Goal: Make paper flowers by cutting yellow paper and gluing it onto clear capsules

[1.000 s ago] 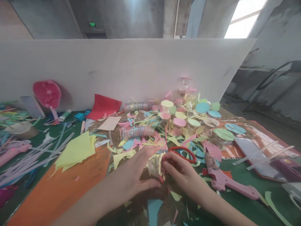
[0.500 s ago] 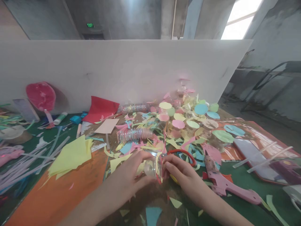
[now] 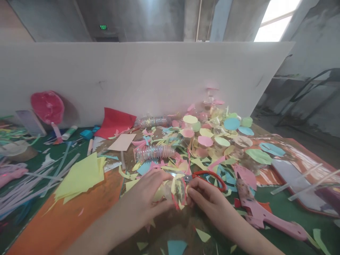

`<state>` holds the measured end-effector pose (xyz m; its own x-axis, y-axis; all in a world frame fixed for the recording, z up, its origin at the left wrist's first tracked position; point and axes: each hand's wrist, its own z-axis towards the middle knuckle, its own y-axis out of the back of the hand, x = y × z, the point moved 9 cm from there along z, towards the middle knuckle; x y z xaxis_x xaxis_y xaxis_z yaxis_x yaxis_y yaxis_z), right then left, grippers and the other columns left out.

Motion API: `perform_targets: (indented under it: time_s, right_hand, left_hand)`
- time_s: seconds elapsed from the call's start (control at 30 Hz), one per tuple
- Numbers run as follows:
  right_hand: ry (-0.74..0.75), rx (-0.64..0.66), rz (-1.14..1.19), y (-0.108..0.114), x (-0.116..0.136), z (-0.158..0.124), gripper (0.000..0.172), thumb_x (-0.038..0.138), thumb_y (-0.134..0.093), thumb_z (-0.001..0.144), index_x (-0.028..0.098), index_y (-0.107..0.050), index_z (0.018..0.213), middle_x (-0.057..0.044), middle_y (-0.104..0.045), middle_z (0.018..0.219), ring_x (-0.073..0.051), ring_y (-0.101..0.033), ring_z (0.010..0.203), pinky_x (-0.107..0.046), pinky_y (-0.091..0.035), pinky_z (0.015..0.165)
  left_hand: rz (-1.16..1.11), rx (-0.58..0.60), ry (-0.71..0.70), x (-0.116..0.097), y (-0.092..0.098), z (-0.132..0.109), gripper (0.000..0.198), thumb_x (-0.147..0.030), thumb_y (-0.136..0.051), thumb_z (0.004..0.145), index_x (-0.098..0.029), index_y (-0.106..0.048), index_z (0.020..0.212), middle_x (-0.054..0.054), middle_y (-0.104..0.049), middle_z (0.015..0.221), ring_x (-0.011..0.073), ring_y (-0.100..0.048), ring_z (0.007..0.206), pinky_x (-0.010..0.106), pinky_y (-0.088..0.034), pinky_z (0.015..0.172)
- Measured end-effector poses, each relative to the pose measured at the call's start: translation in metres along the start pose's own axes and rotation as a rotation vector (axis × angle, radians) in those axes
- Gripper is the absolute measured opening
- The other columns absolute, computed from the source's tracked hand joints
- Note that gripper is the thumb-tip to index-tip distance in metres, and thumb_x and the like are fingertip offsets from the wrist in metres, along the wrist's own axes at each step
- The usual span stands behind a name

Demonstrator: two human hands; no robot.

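The left hand [image 3: 143, 194] and right hand [image 3: 209, 202] grip a clear plastic bottle piece [image 3: 176, 191] closely between them, near the table's front edge. Red-handled scissors [image 3: 209, 178] lie just behind the right hand, with a pink glue gun [image 3: 265, 214] beside it. Beyond, paper scraps [image 3: 204, 141] heap around a coiled plastic strip [image 3: 154, 153]. Yellow paper [image 3: 82, 177] rests on an orange sheet [image 3: 66, 209] and a green mat [image 3: 265, 193]. A white board [image 3: 132, 78] stands behind, before concrete walls [image 3: 313, 42] and a bright window [image 3: 276, 21].

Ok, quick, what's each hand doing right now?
Left hand: closed, holding a clear plastic container with paper bits on it.
Right hand: closed, holding the same container from the other side.
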<state>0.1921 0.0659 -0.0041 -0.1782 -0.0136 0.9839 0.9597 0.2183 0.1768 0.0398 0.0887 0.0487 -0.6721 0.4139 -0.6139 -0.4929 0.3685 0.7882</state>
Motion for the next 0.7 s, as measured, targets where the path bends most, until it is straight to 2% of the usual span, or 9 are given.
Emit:
perform_targets:
  time_s: [0.1, 0.17, 0.27, 0.3, 0.37, 0.43, 0.53, 0.6, 0.7]
  right_hand:
    - [0.042, -0.033, -0.030, 0.004, -0.002, 0.000, 0.032, 0.047, -0.043, 0.097, 0.022, -0.055, 0.082, -0.001, -0.057, 0.076, -0.014, -0.054, 0.067, -0.025, -0.045, 0.060]
    - [0.061, -0.052, -0.029, 0.006, -0.002, 0.000, 0.034, 0.050, -0.043, 0.097, 0.022, -0.055, 0.083, -0.001, -0.056, 0.076, -0.015, -0.054, 0.068, -0.025, -0.045, 0.060]
    - [0.013, -0.035, -0.051, 0.004, -0.005, -0.003, 0.037, 0.054, -0.040, 0.097, 0.023, -0.055, 0.084, 0.000, -0.053, 0.076, -0.015, -0.052, 0.068, -0.025, -0.044, 0.061]
    - [-0.013, -0.015, -0.067, 0.002, -0.006, -0.003, 0.037, 0.054, -0.039, 0.097, 0.023, -0.054, 0.084, 0.000, -0.053, 0.076, -0.015, -0.051, 0.068, -0.025, -0.043, 0.061]
    - [-0.055, 0.028, -0.096, -0.002, -0.009, -0.006, 0.036, 0.053, -0.037, 0.098, 0.023, -0.053, 0.086, 0.000, -0.052, 0.078, -0.014, -0.051, 0.069, -0.025, -0.042, 0.063]
    - [-0.072, 0.043, -0.117, -0.004, -0.010, -0.007, 0.034, 0.052, -0.037, 0.098, 0.024, -0.052, 0.087, 0.000, -0.052, 0.080, -0.015, -0.052, 0.072, -0.025, -0.042, 0.068]
    - [-0.091, 0.048, -0.152, -0.007, -0.013, -0.009, 0.033, 0.051, -0.037, 0.098, 0.024, -0.051, 0.086, 0.001, -0.053, 0.080, -0.015, -0.052, 0.073, -0.025, -0.040, 0.068]
    - [-0.101, 0.051, -0.172, -0.009, -0.015, -0.010, 0.035, 0.052, -0.036, 0.098, 0.024, -0.051, 0.085, 0.000, -0.054, 0.079, -0.015, -0.050, 0.070, -0.025, -0.039, 0.064]
    - [-0.136, 0.061, -0.175, -0.012, -0.018, -0.011, 0.037, 0.055, -0.036, 0.097, 0.024, -0.052, 0.084, 0.001, -0.053, 0.076, -0.014, -0.047, 0.065, -0.024, -0.037, 0.058]
  left_hand:
    - [0.082, -0.125, 0.023, 0.005, 0.029, 0.001, 0.043, -0.058, -0.052, 0.088, -0.033, -0.056, 0.123, 0.003, -0.058, 0.132, 0.0259, -0.054, 0.123, 0.037, -0.044, 0.102]
    - [0.142, -0.238, 0.080, 0.018, 0.056, 0.003, 0.046, -0.059, -0.051, 0.088, -0.034, -0.054, 0.126, 0.002, -0.058, 0.132, 0.0259, -0.055, 0.120, 0.035, -0.045, 0.098]
    - [0.218, -0.445, 0.190, 0.056, 0.099, 0.006, 0.049, -0.061, -0.049, 0.088, -0.031, -0.054, 0.126, 0.004, -0.062, 0.125, 0.0247, -0.063, 0.103, 0.035, -0.047, 0.091]
    - [0.243, -0.524, 0.226, 0.072, 0.112, 0.006, 0.049, -0.063, -0.049, 0.086, -0.028, -0.056, 0.121, 0.004, -0.066, 0.114, 0.0237, -0.065, 0.092, 0.035, -0.048, 0.087]
    - [0.288, -0.584, 0.297, 0.106, 0.127, 0.008, 0.051, -0.062, -0.051, 0.084, -0.023, -0.058, 0.116, 0.005, -0.069, 0.099, 0.0246, -0.065, 0.085, 0.034, -0.048, 0.080]
    - [0.307, -0.573, 0.360, 0.136, 0.132, 0.011, 0.048, -0.059, -0.051, 0.084, -0.022, -0.056, 0.115, 0.007, -0.069, 0.097, 0.0255, -0.065, 0.086, 0.032, -0.047, 0.075]
    - [0.364, -0.550, 0.458, 0.163, 0.131, 0.009, 0.050, -0.060, -0.051, 0.082, -0.021, -0.052, 0.114, 0.007, -0.069, 0.094, 0.0257, -0.066, 0.080, 0.031, -0.044, 0.067]
    - [0.372, -0.498, 0.491, 0.171, 0.125, 0.009, 0.050, -0.061, -0.049, 0.083, -0.021, -0.052, 0.112, 0.007, -0.069, 0.094, 0.0260, -0.066, 0.077, 0.030, -0.042, 0.064]
    - [0.299, -0.388, 0.440, 0.170, 0.109, 0.015, 0.050, -0.060, -0.047, 0.085, -0.022, -0.054, 0.117, 0.008, -0.070, 0.096, 0.0278, -0.066, 0.082, 0.031, -0.044, 0.067]
